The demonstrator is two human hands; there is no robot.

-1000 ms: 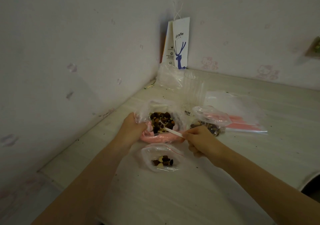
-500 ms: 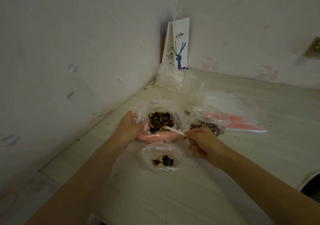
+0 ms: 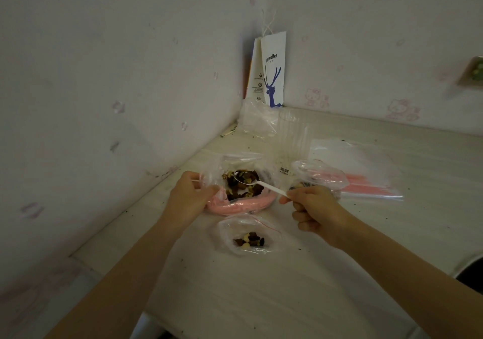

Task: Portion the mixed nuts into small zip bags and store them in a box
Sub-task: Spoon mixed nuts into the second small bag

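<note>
A big clear bag of mixed nuts (image 3: 241, 184) sits in a pink bowl (image 3: 240, 205) on the table. My left hand (image 3: 189, 198) grips the bag's left edge and holds it open. My right hand (image 3: 315, 210) pinches the handle of a white plastic spoon (image 3: 261, 183), whose bowl is raised over the nuts with a few nuts in it. A small zip bag (image 3: 248, 235) with a few nuts lies open just in front of the bowl. Another small bag with nuts (image 3: 317, 179) lies behind my right hand.
A stack of unused zip bags with pink strips (image 3: 363, 171) lies to the right. A clear plastic box (image 3: 292, 140) and crumpled plastic (image 3: 257, 120) stand behind the bowl, near a paper coffee bag (image 3: 271, 72) in the wall corner. Crumbs dot the table (image 3: 261, 299).
The spoon has risen out of the nuts with a scoop on it, and my right hand has drawn slightly right. My left hand keeps holding the bag.
</note>
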